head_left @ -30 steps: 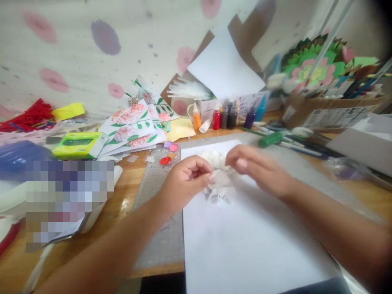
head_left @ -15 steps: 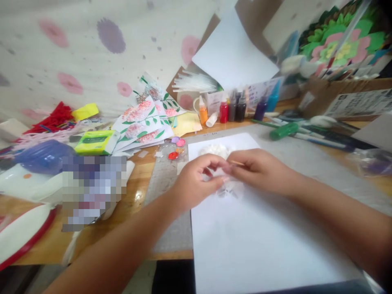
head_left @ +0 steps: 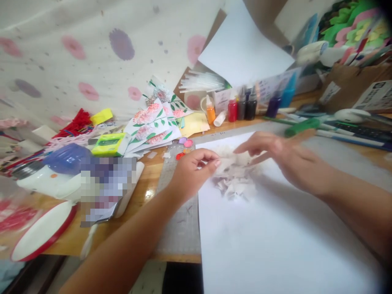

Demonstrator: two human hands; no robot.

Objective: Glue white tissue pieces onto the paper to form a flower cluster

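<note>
A heap of small white tissue scraps [head_left: 235, 181] lies near the top of a large white paper sheet [head_left: 275, 245] on a grey cutting mat [head_left: 180, 220]. My left hand [head_left: 191, 171] hovers at the heap's left edge, thumb and fingers pinched together on a small white scrap. My right hand [head_left: 275, 157] reaches in from the right above the heap with its fingers stretched out, blurred by motion; nothing shows in it.
Small paint pots [head_left: 183, 147] sit left of the sheet. Coloured ink bottles [head_left: 241, 108], flower cards [head_left: 153, 126], a green marker [head_left: 301, 126], a green tissue pack [head_left: 108, 145], a blue lid [head_left: 65, 157] and a red-rimmed plate [head_left: 43, 232] crowd the wooden desk.
The view has shifted left and tilted. My right hand has let go its pinch and stretched its fingers out, with the thin stick no longer seen. My left hand stays pinched by the heap.
</note>
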